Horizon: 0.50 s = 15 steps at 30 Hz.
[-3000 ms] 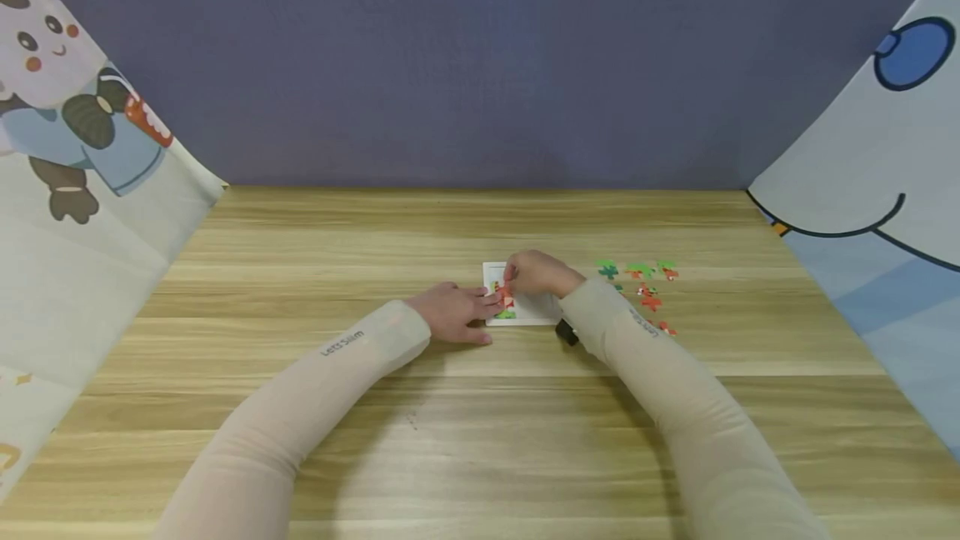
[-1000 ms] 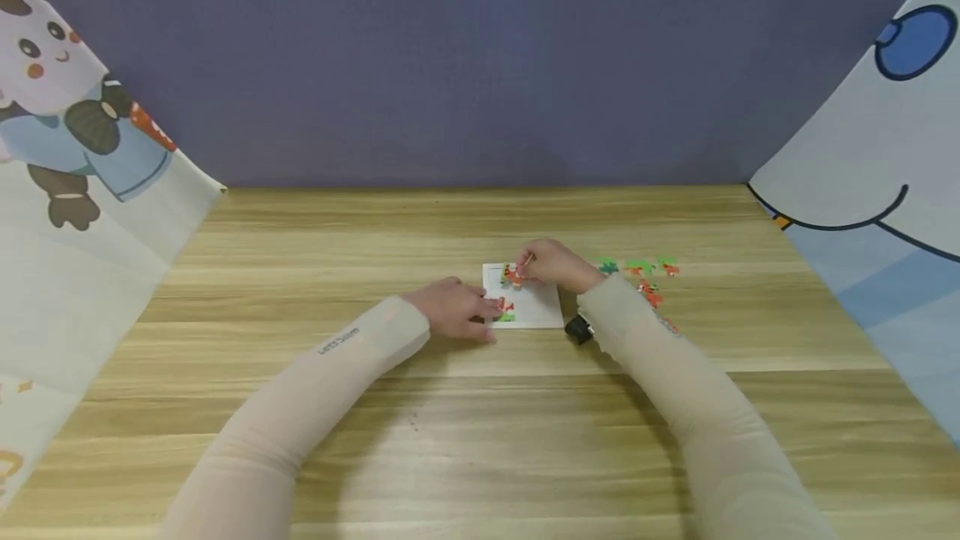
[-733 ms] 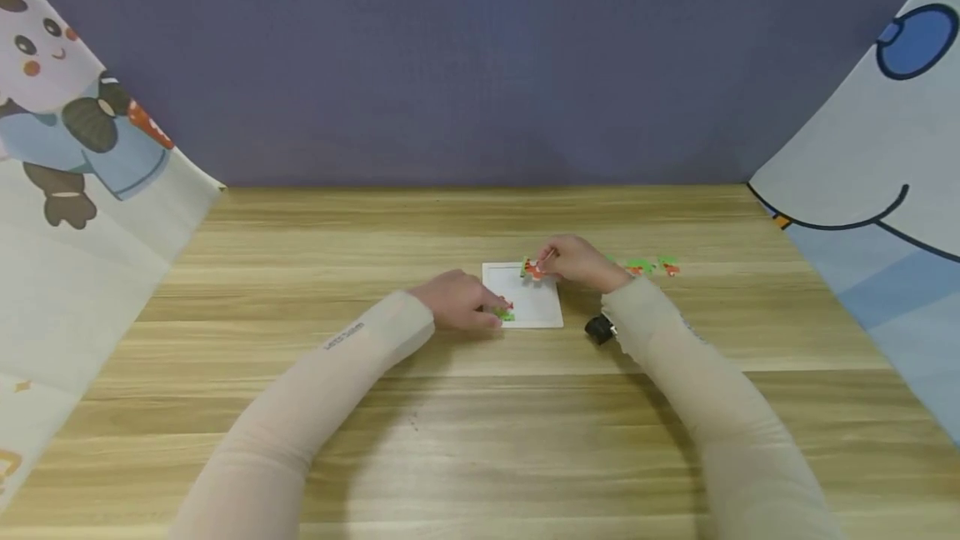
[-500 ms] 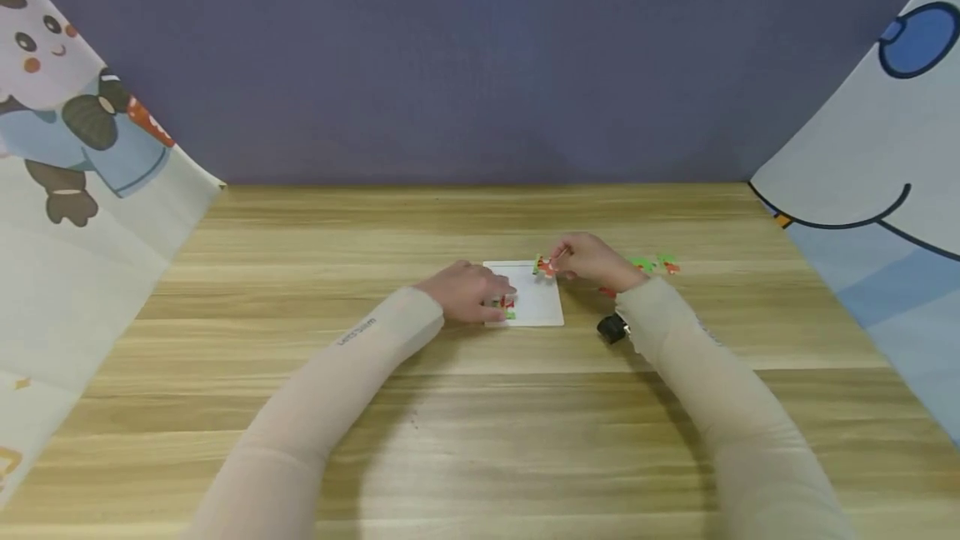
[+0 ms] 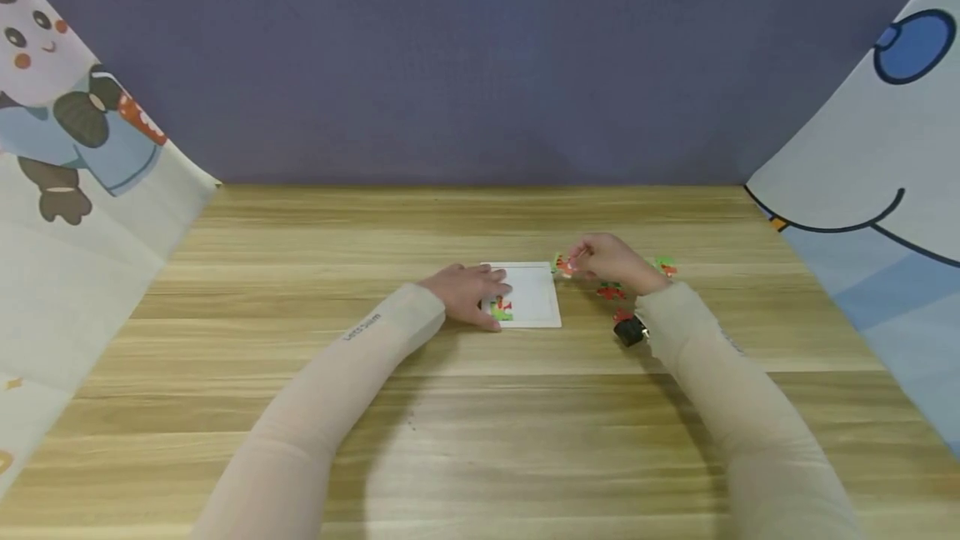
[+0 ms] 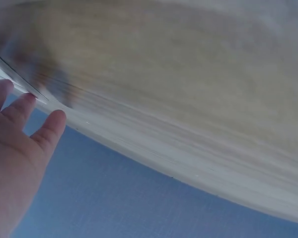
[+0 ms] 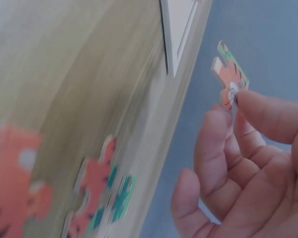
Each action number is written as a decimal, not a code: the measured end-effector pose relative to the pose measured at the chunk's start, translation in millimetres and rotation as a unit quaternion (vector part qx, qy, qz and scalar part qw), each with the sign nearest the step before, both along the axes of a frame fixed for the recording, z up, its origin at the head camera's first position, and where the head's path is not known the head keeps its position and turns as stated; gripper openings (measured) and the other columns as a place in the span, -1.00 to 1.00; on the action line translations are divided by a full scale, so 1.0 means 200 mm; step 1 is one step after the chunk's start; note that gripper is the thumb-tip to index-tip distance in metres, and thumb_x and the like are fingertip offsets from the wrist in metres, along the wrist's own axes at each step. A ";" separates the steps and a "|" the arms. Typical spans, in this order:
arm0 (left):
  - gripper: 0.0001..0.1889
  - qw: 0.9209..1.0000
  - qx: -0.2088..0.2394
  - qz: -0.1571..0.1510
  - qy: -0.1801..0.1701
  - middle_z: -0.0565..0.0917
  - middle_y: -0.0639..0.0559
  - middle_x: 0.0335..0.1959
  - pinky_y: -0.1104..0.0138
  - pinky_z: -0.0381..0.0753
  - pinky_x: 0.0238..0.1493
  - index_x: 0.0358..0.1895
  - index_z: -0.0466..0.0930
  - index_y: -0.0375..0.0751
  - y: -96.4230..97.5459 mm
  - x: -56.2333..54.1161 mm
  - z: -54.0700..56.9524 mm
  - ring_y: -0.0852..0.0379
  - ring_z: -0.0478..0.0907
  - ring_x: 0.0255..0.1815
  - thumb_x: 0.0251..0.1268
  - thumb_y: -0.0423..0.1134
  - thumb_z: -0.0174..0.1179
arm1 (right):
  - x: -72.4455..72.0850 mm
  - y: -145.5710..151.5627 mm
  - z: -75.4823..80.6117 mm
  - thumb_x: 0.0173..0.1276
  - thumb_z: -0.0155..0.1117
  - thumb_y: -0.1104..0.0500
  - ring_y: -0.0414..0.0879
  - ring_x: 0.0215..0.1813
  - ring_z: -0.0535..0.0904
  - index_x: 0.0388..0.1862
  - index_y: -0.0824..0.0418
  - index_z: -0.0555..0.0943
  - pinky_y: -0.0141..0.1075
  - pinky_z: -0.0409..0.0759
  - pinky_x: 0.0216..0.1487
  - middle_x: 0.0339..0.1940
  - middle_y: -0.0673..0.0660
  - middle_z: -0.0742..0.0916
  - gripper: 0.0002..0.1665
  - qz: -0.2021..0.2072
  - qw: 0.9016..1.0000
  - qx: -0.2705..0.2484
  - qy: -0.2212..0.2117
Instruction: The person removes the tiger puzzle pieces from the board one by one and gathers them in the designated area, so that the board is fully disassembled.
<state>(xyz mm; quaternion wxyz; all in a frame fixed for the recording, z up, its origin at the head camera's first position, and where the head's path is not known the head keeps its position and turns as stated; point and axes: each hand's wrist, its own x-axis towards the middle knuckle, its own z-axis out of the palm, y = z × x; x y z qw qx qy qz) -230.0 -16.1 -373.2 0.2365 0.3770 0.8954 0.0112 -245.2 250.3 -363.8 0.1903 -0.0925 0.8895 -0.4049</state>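
Between thumb and fingertips my right hand (image 5: 615, 262) pinches an orange and green jigsaw piece (image 7: 232, 77), raised just past the right end of the white puzzle tray (image 5: 538, 298). Tiger-like black stripes show on it in the right wrist view. My left hand (image 5: 463, 292) rests with spread fingers over the tray's left side. Close by its fingers, a green and red jigsaw piece (image 5: 501, 310) lies in the tray's lower left, partly covered. The left wrist view shows the left fingers (image 6: 48, 131) straight at the tray's edge.
Loose jigsaw pieces (image 5: 611, 292) in orange and green lie right of the tray, some hidden under the right forearm. Another loose piece (image 5: 665, 266) is farther right. A black wrist camera (image 5: 630, 332) hangs below the right cuff. A dark blue panel (image 5: 480, 65) rises behind the table.
My right hand has lifted a jigsaw piece from the tray's upper left and carried it right, past the tray's edge. My left hand has shifted slightly right, its fingers now spread.
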 end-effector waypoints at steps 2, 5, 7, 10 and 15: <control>-0.24 1.000 -0.001 0.007 -0.004 0.04 0.08 0.53 -0.03 -0.03 0.43 0.49 0.16 0.06 0.00 0.00 0.00 0.00 -0.13 0.54 0.28 0.21 0.13 | 0.00 0.02 0.00 0.41 0.08 0.33 0.00 -0.28 0.57 -0.09 0.45 0.50 -0.16 0.58 -0.19 -0.25 0.23 0.64 -0.80 0.001 1.000 -0.004 0.002; -0.25 1.000 -0.001 0.016 -0.011 0.04 0.15 0.53 -0.02 -0.07 0.45 0.49 0.16 0.10 -0.01 0.00 0.00 0.02 -0.16 0.54 0.28 0.23 0.12 | 0.01 0.06 0.00 0.42 0.06 0.32 -0.01 -0.28 0.56 -0.08 0.46 0.49 -0.16 0.58 -0.18 -0.26 0.21 0.62 -0.79 0.001 1.000 -0.007 0.001; -0.26 1.000 -0.002 0.017 -0.013 0.04 0.16 0.53 -0.01 -0.08 0.45 0.49 0.15 0.12 -0.01 -0.01 0.00 0.03 -0.17 0.55 0.28 0.24 0.11 | 0.02 0.08 0.00 0.43 0.05 0.30 0.00 -0.28 0.55 -0.05 0.46 0.49 -0.16 0.56 -0.19 -0.28 0.21 0.62 -0.77 0.001 1.000 0.000 -0.002; -0.25 1.000 -0.004 0.017 -0.014 0.02 0.18 0.53 -0.01 -0.10 0.45 0.49 0.14 0.14 -0.02 -0.01 -0.01 0.03 -0.19 0.55 0.28 0.25 0.11 | 0.03 0.12 0.00 0.44 0.05 0.29 -0.01 -0.33 0.52 -0.03 0.46 0.48 -0.19 0.52 -0.25 -0.35 0.21 0.61 -0.75 -0.001 1.000 0.015 -0.005; -0.22 1.000 -0.004 0.021 -0.020 0.01 0.20 0.53 -0.01 -0.13 0.46 0.50 0.12 0.15 -0.02 -0.02 -0.01 0.03 -0.22 0.55 0.25 0.23 0.15 | 0.04 0.18 0.00 0.43 0.04 0.31 -0.03 -0.33 0.54 -0.05 0.49 0.48 -0.20 0.53 -0.26 -0.32 0.21 0.63 -0.76 -0.007 1.000 0.017 0.001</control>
